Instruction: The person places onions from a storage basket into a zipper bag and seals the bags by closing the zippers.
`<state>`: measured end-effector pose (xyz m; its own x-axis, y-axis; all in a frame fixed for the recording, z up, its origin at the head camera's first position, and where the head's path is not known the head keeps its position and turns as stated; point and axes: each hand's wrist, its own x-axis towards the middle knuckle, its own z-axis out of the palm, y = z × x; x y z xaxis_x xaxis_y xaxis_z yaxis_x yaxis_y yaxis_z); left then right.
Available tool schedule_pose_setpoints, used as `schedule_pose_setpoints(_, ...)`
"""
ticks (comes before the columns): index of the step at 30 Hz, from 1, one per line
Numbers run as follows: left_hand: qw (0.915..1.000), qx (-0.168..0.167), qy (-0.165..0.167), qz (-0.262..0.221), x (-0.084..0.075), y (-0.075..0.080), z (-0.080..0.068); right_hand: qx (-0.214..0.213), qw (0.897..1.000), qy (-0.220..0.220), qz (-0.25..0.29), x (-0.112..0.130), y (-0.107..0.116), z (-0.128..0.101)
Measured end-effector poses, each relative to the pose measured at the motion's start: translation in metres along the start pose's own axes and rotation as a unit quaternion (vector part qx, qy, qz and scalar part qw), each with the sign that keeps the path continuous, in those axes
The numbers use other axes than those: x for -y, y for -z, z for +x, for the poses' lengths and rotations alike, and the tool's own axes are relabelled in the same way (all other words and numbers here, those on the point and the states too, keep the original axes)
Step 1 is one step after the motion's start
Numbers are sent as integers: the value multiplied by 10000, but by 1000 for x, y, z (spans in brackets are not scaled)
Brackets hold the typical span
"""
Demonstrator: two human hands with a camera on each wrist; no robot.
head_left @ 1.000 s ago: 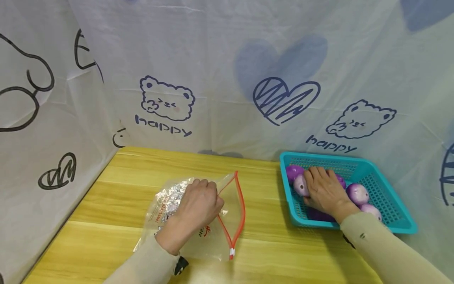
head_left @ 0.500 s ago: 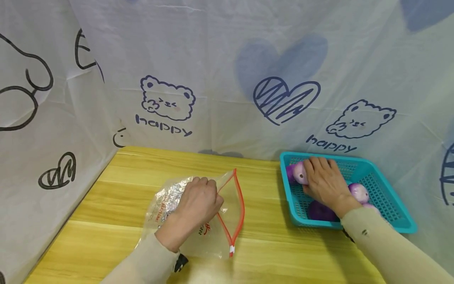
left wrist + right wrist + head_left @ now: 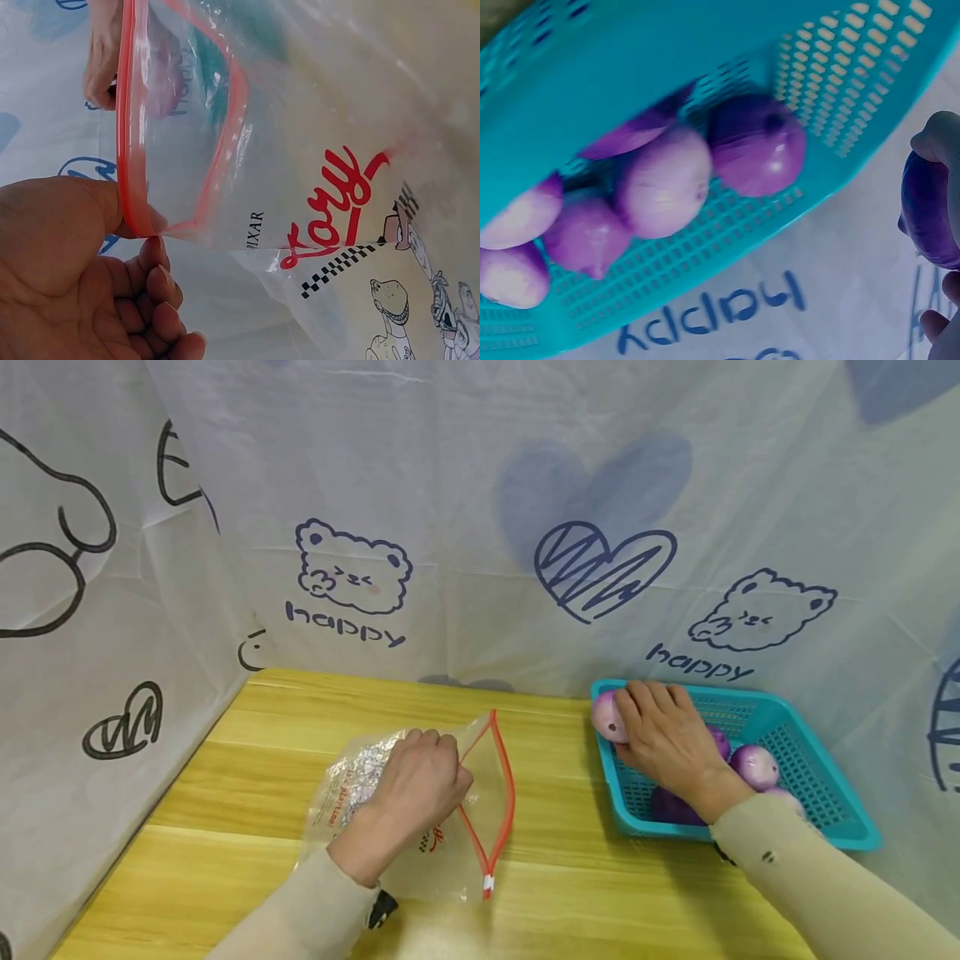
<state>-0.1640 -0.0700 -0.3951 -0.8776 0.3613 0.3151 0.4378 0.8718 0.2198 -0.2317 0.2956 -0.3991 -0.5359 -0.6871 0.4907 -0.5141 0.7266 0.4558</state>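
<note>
On the wooden table (image 3: pixel 247 752) lies a clear zip bag (image 3: pixel 420 810) with a red seal strip (image 3: pixel 501 793) and printed cartoon figures. My left hand (image 3: pixel 412 793) pinches the seal's upper edge (image 3: pixel 131 187) and holds the mouth of the zip bag (image 3: pixel 315 187) apart. At the right stands a teal basket (image 3: pixel 817 777) with several purple onions. My right hand (image 3: pixel 663 739) grips one purple onion (image 3: pixel 607 717) above the basket's far left corner. In the right wrist view the held onion (image 3: pixel 928 210) shows at the right edge, with the other onions (image 3: pixel 705 172) in the basket (image 3: pixel 630 67).
A white cloth (image 3: pixel 480 527) printed with hearts, bears and the word happy hangs close behind the table and along its left side. The basket sits near the table's right edge.
My right hand has lifted one onion out of the basket and carried it up and to the left, over the basket's corner. My left hand stays on the bag's seal.
</note>
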Motion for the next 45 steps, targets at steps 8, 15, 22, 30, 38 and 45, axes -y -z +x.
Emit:
schedule_pose_setpoints(8,10000,54,66,8,0,3,3,-266,9990,343,122,27,14,19)
schedule_pose_setpoints(15,9999,29,87,41,-3,4,6,-306,9962,777,260,61,29,38)
schedule_pose_setpoints(22,9997,-239,-50,-1,-10,10,7,-411,9888,1422,184,89,37,52)
schedule_pose_setpoints(30,9993,-331,-186,-57,-18,13,8,-60,9804,1962,164,103,42,58)
schedule_pose_setpoints(38,9980,-542,-328,88,-22,13,7,249,9718,2345,63,105,45,59)
schedule_pose_setpoints(45,9947,-846,-470,334,-23,11,5,313,9674,2512,-44,104,43,57)
